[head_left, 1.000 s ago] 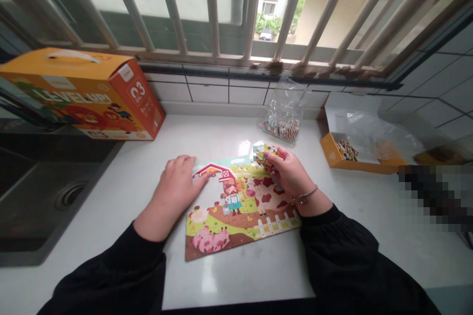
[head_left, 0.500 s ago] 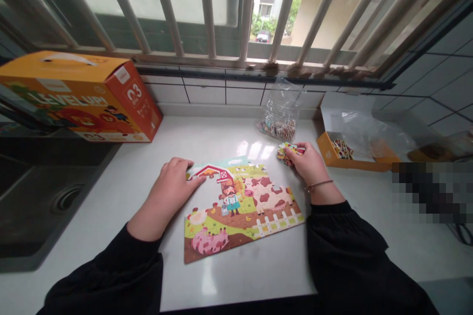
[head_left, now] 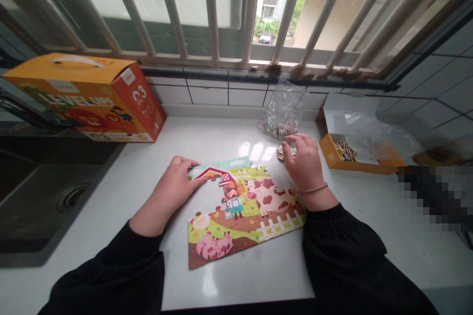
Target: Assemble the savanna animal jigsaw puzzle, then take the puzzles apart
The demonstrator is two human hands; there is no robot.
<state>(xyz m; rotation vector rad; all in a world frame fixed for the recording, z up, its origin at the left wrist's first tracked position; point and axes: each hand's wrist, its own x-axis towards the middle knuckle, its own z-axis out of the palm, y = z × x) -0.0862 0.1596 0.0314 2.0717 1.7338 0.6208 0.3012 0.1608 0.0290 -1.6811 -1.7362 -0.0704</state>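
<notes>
A partly joined farm jigsaw puzzle (head_left: 244,216) lies on the counter, showing a cow, a farmer, a pig and a white fence. At its upper left, my left hand (head_left: 175,188) is closed on the red barn-roof section (head_left: 212,173), thumb on top and fingers at the far edge. My right hand (head_left: 305,165) hovers at the upper right with thumb and fingers apart. Just beyond its thumb sits a small pile of loose puzzle pieces (head_left: 281,153), partly hidden by that hand.
An orange carry box (head_left: 74,103) stands at the left beside a dark sink (head_left: 37,197). A clear plastic bag of pieces (head_left: 281,120) is near the tiled wall. To the right, an open orange-and-white box (head_left: 332,157) holds more pieces and plastic wrap. Window bars line the back.
My right hand has let go of the bunch of puzzle pieces, which now rests on the counter, and its fingers have opened. My left hand stays at the barn roof. The view shifted slightly.
</notes>
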